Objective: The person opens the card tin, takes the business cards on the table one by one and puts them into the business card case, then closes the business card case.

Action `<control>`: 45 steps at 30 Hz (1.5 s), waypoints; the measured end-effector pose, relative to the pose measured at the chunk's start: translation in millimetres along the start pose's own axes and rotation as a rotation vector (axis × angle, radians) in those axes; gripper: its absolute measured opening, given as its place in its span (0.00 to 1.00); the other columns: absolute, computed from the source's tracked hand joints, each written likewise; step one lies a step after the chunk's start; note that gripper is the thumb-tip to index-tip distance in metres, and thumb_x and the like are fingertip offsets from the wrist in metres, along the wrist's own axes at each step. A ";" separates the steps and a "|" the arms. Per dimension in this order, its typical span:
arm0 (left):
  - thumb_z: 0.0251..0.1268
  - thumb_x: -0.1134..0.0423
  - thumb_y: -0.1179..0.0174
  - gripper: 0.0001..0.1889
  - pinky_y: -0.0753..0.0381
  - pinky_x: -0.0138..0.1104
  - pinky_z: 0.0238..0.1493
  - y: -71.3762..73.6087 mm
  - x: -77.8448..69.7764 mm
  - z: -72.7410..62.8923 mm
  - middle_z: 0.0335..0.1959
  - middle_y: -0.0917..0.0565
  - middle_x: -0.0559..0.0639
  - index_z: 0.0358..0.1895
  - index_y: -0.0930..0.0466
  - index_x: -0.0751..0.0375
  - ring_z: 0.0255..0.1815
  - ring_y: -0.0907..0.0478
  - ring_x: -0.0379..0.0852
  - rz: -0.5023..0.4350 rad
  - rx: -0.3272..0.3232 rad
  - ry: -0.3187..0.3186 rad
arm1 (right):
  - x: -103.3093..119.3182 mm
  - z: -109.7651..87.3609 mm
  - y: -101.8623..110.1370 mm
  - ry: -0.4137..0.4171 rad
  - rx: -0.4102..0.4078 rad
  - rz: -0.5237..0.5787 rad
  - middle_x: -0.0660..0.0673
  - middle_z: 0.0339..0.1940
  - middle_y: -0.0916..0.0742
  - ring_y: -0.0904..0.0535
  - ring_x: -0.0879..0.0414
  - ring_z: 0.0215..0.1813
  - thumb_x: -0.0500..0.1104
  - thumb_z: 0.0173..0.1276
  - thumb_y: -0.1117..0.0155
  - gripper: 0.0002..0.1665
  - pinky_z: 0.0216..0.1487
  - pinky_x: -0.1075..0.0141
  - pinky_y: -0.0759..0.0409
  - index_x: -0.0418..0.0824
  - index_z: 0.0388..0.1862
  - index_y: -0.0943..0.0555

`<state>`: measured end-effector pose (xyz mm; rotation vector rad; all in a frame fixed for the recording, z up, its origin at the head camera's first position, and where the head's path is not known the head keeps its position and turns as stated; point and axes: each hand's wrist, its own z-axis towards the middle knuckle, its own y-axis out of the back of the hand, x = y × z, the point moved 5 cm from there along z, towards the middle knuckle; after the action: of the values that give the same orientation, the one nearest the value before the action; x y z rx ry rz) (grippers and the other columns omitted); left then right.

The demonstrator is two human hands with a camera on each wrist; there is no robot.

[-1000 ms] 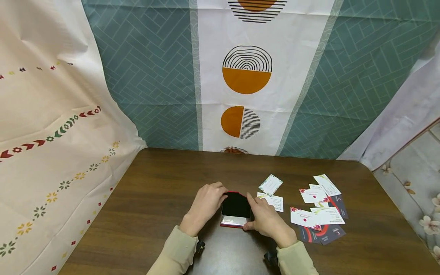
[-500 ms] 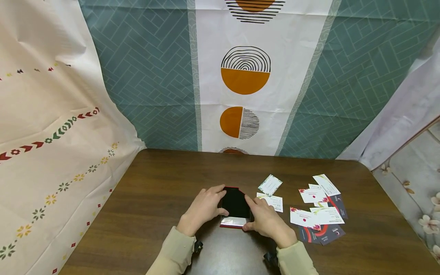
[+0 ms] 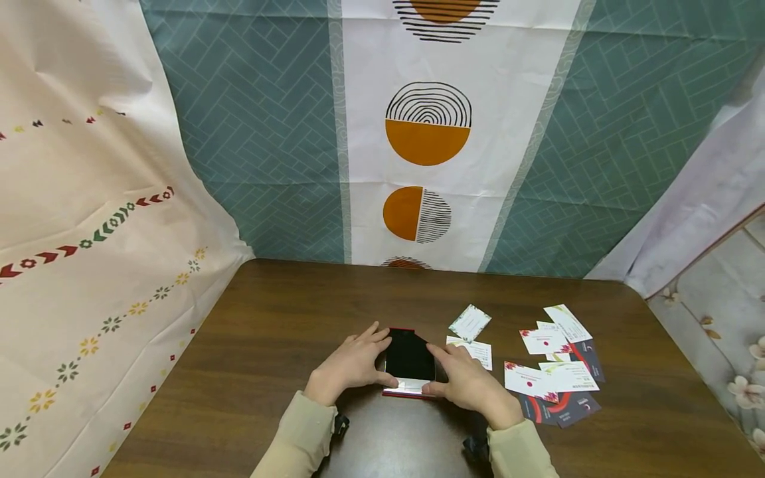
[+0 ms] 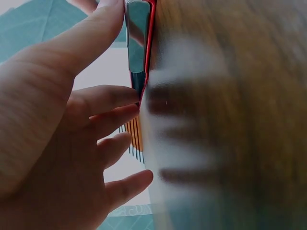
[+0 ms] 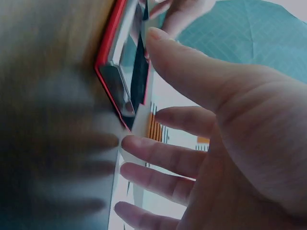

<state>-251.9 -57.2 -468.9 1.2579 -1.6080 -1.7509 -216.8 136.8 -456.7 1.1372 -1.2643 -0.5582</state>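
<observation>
A card case lies open on the table between both hands in the head view. It has a red outer edge, a black inner lid face and a silver frame at the near side. My left hand is at its left side, thumb on the silver frame, fingers spread; in the left wrist view two fingertips touch the dark lid edge. My right hand lies along its right side, thumb at the frame; in the right wrist view its fingers reach out loosely beside the case.
Two white cards lie right of the case, one partly behind my right hand. Farther right is a loose, overlapping spread of white and dark business cards. A patterned curtain hangs behind the brown table.
My left fingers have left the lid's far corner and spread out, and the left thumb has come down to the silver frame. The lid leans farther back than at first. The right thumb has shifted slightly inward.
</observation>
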 end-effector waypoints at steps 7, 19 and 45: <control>0.52 0.35 0.32 0.47 0.44 0.54 0.70 1.1 0.8 1.0 0.75 0.38 0.51 0.72 0.33 0.59 0.78 0.51 0.50 -0.049 0.046 0.026 | -16.2 -1.6 15.2 -0.008 -0.033 0.028 0.33 0.63 0.24 0.33 0.36 0.67 0.54 0.61 0.27 0.41 0.63 0.41 0.32 0.36 0.68 0.28; 0.51 0.36 0.31 0.48 0.44 0.52 0.71 1.4 -1.0 -0.1 0.74 0.37 0.51 0.72 0.34 0.59 0.76 0.46 0.51 -0.049 0.079 0.034 | -58.0 -1.4 44.6 -0.010 -0.108 0.029 0.35 0.50 0.18 0.23 0.38 0.56 0.45 0.58 0.25 0.39 0.57 0.43 0.27 0.34 0.66 0.27; 0.54 0.39 0.31 0.47 0.49 0.52 0.73 -3.5 -0.4 2.9 0.76 0.40 0.51 0.74 0.36 0.60 0.77 0.49 0.50 -0.091 0.105 0.053 | -108.7 52.4 66.0 -0.396 -0.003 0.012 0.25 0.54 0.22 0.25 0.32 0.53 0.62 0.59 0.29 0.45 0.46 0.40 0.25 0.24 0.55 0.27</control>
<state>-253.3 -54.5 -472.3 1.4351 -1.6555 -1.6900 -311.3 236.7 -452.0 1.0461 -1.6057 -0.8032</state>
